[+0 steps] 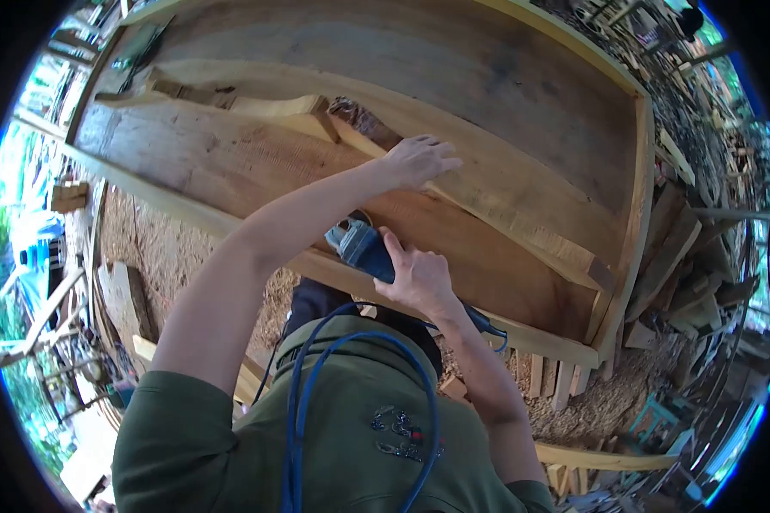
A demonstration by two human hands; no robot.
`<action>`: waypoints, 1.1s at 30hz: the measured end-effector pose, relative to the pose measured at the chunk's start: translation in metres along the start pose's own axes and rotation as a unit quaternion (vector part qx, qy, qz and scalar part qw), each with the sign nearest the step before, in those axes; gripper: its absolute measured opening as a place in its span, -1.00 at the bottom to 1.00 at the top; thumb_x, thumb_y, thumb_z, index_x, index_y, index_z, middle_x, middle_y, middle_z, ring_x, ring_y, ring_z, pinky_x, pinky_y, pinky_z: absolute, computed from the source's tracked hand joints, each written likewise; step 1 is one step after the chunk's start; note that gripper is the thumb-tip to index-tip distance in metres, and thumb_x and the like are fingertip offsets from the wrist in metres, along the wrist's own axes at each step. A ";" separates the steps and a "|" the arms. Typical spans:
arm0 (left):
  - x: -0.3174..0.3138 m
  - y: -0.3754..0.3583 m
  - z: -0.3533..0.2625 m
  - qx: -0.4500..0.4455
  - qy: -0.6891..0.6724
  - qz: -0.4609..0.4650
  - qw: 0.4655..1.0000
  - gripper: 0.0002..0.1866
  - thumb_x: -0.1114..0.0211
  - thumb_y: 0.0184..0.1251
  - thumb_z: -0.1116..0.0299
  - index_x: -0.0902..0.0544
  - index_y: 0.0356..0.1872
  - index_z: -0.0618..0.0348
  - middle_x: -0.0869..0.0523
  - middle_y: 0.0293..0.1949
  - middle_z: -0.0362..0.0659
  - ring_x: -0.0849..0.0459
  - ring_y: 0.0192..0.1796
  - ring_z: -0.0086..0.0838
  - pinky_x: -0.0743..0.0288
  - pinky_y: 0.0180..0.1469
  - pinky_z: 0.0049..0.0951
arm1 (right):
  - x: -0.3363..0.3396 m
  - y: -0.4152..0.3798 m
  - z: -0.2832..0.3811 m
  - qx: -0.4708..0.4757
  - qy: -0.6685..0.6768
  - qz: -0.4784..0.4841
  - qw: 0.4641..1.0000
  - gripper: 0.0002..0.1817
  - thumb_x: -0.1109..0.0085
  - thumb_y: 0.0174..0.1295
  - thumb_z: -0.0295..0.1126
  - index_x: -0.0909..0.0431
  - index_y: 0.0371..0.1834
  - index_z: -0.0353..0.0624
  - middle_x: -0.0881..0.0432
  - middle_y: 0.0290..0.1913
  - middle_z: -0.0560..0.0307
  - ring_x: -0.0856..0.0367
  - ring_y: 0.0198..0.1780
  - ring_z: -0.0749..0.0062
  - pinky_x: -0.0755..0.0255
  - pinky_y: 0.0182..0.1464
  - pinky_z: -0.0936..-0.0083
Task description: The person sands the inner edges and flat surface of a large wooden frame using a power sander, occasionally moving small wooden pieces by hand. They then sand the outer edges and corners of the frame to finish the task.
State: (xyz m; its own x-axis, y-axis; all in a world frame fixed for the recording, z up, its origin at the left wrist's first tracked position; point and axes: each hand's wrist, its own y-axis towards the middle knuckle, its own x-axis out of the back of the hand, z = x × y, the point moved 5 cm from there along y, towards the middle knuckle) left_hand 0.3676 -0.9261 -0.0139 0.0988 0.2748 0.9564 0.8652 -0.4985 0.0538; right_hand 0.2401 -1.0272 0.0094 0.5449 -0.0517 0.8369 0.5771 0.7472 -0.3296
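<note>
An angle grinder (364,248) with a dark blue body and a grey metal head is in my right hand (421,278), its fingers wrapped round the body. The grinder is near the front edge of a large wooden table top with raised edge strips (171,195). Farther in, my left hand (419,161) lies over a long shaped wooden piece (513,224), fingers stretched out. Whether its palm presses on the wood is hard to tell. A second curved wooden piece (274,111) lies to the left, its end close to the bark-covered end of the first.
A blue cable (293,410) loops over my green shirt. Stacked boards and offcuts (693,274) crowd the right side. Sawdust (171,248) covers the ground, where a loose plank (127,299) stands at the left. A dark green object (145,43) sits in the table's far left corner.
</note>
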 end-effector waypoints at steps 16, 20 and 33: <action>-0.012 -0.215 -0.123 0.446 -0.773 -0.272 0.362 -0.76 -0.11 0.53 0.21 -0.52 -0.21 0.19 -0.60 -0.31 -0.24 -0.61 -0.22 -0.55 -0.55 -0.02 -0.48 | 0.006 0.032 0.021 0.051 0.068 0.013 0.996 -0.06 -0.43 -0.10 -0.01 -0.19 0.40 0.07 -0.69 -0.10 -0.14 -0.71 -0.17 -0.12 -0.59 -0.15 0.02; 0.003 -0.238 -0.101 0.440 -0.778 -0.324 0.310 -0.77 -0.07 0.55 0.19 -0.45 -0.08 0.15 -0.56 -0.18 -0.22 -0.59 -0.06 -0.53 -0.50 0.16 -0.41 | -0.001 0.074 0.058 0.036 0.023 0.087 0.995 -0.08 -0.42 -0.07 0.01 -0.18 0.40 0.11 -0.70 -0.19 -0.19 -0.70 -0.18 -0.16 -0.57 -0.14 -0.02; -0.002 -0.249 -0.057 0.431 -0.767 -0.412 0.239 -0.60 -0.11 0.52 0.15 -0.32 0.26 0.02 -0.50 0.05 -0.31 -0.47 0.14 -0.59 -0.34 0.24 -0.44 | -0.004 0.140 0.124 0.086 0.031 0.037 0.995 -0.08 -0.35 -0.04 -0.09 -0.12 0.44 0.14 -0.71 -0.24 -0.20 -0.69 -0.16 -0.19 -0.54 -0.09 -0.05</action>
State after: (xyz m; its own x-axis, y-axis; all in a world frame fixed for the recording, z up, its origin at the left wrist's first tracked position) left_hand 0.1236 -0.8491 -0.0128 -0.7874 0.2952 -0.5412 0.6159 0.4160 -0.6691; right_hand 0.2429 -0.8401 0.0141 0.6220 -0.0301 0.7824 0.4250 0.8523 -0.3051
